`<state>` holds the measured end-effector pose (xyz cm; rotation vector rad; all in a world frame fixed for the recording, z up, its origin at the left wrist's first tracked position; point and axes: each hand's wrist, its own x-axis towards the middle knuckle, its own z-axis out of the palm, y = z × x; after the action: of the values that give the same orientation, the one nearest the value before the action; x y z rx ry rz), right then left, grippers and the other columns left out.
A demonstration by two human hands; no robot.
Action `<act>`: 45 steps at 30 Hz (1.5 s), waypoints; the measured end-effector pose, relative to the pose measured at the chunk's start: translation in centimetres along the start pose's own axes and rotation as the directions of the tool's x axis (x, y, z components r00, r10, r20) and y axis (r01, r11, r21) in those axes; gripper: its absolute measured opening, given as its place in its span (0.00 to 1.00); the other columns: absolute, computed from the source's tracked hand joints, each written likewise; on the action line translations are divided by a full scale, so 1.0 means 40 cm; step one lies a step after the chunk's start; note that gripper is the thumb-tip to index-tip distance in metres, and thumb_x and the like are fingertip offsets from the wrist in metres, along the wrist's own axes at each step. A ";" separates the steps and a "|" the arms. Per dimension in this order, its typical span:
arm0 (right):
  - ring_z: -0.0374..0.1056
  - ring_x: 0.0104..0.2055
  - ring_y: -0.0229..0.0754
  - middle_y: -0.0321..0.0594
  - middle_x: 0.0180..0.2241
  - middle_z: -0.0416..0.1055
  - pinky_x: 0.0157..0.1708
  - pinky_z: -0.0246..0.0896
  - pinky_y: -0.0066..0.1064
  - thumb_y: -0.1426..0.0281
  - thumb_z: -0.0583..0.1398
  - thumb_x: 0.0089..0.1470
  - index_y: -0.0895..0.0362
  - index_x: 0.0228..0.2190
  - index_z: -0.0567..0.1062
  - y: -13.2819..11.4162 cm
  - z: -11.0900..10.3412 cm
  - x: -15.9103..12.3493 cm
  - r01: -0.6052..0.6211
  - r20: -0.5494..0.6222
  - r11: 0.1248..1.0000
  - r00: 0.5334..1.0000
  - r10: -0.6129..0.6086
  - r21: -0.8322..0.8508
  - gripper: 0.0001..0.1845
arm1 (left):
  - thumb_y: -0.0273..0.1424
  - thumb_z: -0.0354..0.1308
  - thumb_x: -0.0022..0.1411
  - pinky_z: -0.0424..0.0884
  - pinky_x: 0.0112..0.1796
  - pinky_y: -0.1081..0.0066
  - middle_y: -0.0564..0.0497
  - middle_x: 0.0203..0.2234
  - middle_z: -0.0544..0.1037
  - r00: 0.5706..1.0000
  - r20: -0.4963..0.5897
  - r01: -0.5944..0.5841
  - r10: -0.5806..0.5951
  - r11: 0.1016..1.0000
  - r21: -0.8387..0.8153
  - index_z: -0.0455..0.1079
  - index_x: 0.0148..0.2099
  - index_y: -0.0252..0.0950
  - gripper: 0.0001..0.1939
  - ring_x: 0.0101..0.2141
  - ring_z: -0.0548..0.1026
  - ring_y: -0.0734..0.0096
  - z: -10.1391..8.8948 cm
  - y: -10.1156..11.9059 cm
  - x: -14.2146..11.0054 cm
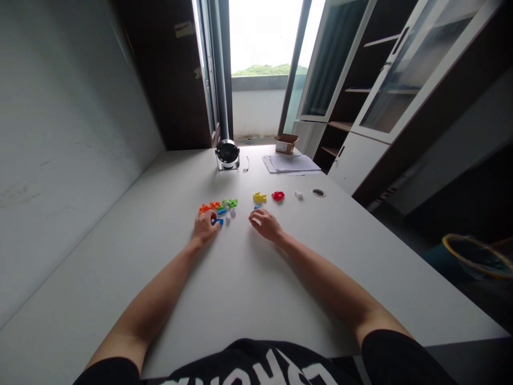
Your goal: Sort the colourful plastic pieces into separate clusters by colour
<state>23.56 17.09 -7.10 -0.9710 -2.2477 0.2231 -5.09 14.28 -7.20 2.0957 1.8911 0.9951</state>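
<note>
Small coloured plastic pieces lie on the white table [240, 278]. My left hand [205, 226] rests with curled fingers on a blue piece [218, 221], just below the orange pieces [209, 206] and green pieces [230, 203]. My right hand [265, 223] lies on the table with its fingers curled round a white piece [256, 221]; a small blue bit shows just above it. A yellow piece [259, 197], a red piece [278, 195] and a small white piece [298, 194] lie farther away to the right.
A small round fan [227, 154] stands at the back of the table, with a stack of papers [290, 163] and a small cardboard box [286, 143] to its right. A cable hole [319, 192] sits near the right edge. Cabinets line the right side.
</note>
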 end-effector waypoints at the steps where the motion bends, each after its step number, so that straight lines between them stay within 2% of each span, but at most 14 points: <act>1: 0.69 0.44 0.44 0.42 0.41 0.75 0.48 0.64 0.36 0.72 0.57 0.63 0.53 0.37 0.77 -0.014 0.001 -0.001 0.008 0.011 1.000 1.000 -0.008 0.024 0.09 | 0.30 0.60 0.57 0.68 0.44 0.59 0.48 0.34 0.77 1.000 -0.003 -0.007 0.007 1.000 -0.016 0.70 0.41 0.39 0.08 0.39 0.73 0.59 -0.003 0.005 0.000; 5: 0.70 0.46 0.44 0.42 0.43 0.75 0.47 0.65 0.36 0.70 0.58 0.63 0.52 0.43 0.77 -0.066 0.010 -0.005 0.045 0.041 0.995 0.998 -0.049 0.092 0.09 | 0.33 0.59 0.60 0.70 0.40 0.64 0.49 0.37 0.78 0.998 0.000 -0.061 0.061 0.984 -0.165 0.70 0.44 0.39 0.09 0.36 0.75 0.64 -0.012 0.038 -0.007; 7: 0.70 0.47 0.45 0.43 0.44 0.74 0.48 0.65 0.36 0.69 0.59 0.62 0.52 0.48 0.75 -0.083 0.014 -0.007 0.058 0.037 0.993 0.997 -0.062 0.104 0.13 | 0.35 0.58 0.62 0.70 0.37 0.67 0.50 0.36 0.78 0.996 0.014 -0.078 0.084 0.967 -0.244 0.70 0.45 0.39 0.10 0.35 0.76 0.65 -0.013 0.059 -0.014; 12: 0.69 0.50 0.47 0.44 0.47 0.74 0.50 0.65 0.38 0.70 0.60 0.61 0.52 0.56 0.69 -0.090 0.016 -0.008 0.091 0.027 0.993 0.995 -0.093 0.073 0.21 | 0.39 0.59 0.64 0.69 0.35 0.71 0.52 0.33 0.78 0.991 0.077 -0.069 0.105 0.926 -0.371 0.69 0.44 0.39 0.11 0.32 0.75 0.70 -0.003 0.106 -0.036; 18: 0.69 0.49 0.47 0.45 0.45 0.74 0.52 0.64 0.40 0.68 0.58 0.63 0.52 0.53 0.71 -0.084 0.014 -0.007 0.151 0.051 0.987 0.987 -0.154 0.051 0.17 | 0.44 0.59 0.63 0.68 0.31 0.73 0.53 0.29 0.75 0.984 0.133 -0.037 0.119 0.865 -0.501 0.70 0.42 0.37 0.15 0.28 0.71 0.73 0.017 0.124 -0.049; 23: 0.70 0.48 0.47 0.44 0.44 0.75 0.51 0.64 0.40 0.66 0.57 0.64 0.52 0.49 0.74 -0.089 0.013 -0.005 0.160 0.047 0.983 0.985 -0.165 0.093 0.13 | 0.45 0.60 0.63 0.69 0.33 0.73 0.52 0.29 0.75 0.976 0.172 -0.013 0.135 0.821 -0.570 0.70 0.42 0.37 0.16 0.30 0.72 0.72 0.023 0.118 -0.050; 26: 0.71 0.46 0.47 0.44 0.42 0.76 0.50 0.65 0.40 0.65 0.58 0.63 0.52 0.46 0.75 -0.096 0.012 -0.005 0.118 0.029 0.982 0.992 -0.123 0.150 0.11 | 0.45 0.59 0.64 0.70 0.34 0.72 0.51 0.30 0.77 0.966 0.219 0.024 0.139 0.792 -0.610 0.69 0.44 0.37 0.17 0.31 0.74 0.71 0.023 0.119 -0.051; 30: 0.72 0.40 0.44 0.41 0.39 0.77 0.43 0.67 0.36 0.63 0.59 0.62 0.52 0.42 0.76 -0.105 0.015 -0.004 -0.007 -0.025 0.961 1.000 0.015 0.275 0.10 | 0.44 0.58 0.64 0.73 0.36 0.70 0.48 0.35 0.79 0.958 0.232 0.018 0.170 0.769 -0.639 0.68 0.49 0.37 0.18 0.34 0.76 0.69 0.022 0.123 -0.053; 34: 0.72 0.32 0.40 0.38 0.33 0.77 0.35 0.68 0.32 0.59 0.60 0.60 0.53 0.41 0.75 -0.101 0.022 -0.003 -0.132 -0.026 0.894 0.987 0.158 0.428 0.12 | 0.39 0.60 0.64 0.73 0.36 0.70 0.48 0.38 0.78 0.964 0.175 -0.067 0.199 0.820 -0.569 0.68 0.53 0.39 0.18 0.33 0.76 0.71 0.023 0.124 -0.058; 37: 0.72 0.31 0.40 0.37 0.30 0.77 0.33 0.68 0.31 0.56 0.61 0.59 0.53 0.40 0.72 -0.095 0.028 -0.002 -0.207 0.039 0.801 0.974 0.225 0.562 0.14 | 0.34 0.60 0.63 0.74 0.37 0.69 0.49 0.37 0.78 0.964 0.133 -0.140 0.230 0.865 -0.482 0.67 0.55 0.41 0.18 0.32 0.76 0.71 0.021 0.122 -0.062; 41: 0.73 0.30 0.40 0.37 0.29 0.77 0.33 0.69 0.32 0.52 0.61 0.59 0.53 0.41 0.71 -0.093 0.031 -0.001 -0.271 0.174 0.665 0.962 0.210 0.696 0.18 | 0.31 0.58 0.63 0.74 0.38 0.68 0.49 0.41 0.79 0.956 0.112 -0.209 0.270 0.898 -0.387 0.67 0.57 0.42 0.20 0.33 0.76 0.71 0.012 0.127 -0.063; 45: 0.72 0.29 0.39 0.37 0.28 0.76 0.32 0.68 0.31 0.51 0.61 0.58 0.54 0.43 0.71 -0.094 0.031 0.002 -0.307 0.241 0.584 0.952 0.191 0.751 0.21 | 0.31 0.57 0.64 0.74 0.38 0.69 0.49 0.43 0.79 0.948 0.101 -0.252 0.303 0.904 -0.347 0.68 0.56 0.42 0.18 0.32 0.76 0.72 0.005 0.133 -0.064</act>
<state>20.53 14.63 -6.51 -0.7629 -1.7740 1.3268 -0.51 10.92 -5.52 2.1980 1.2711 1.0823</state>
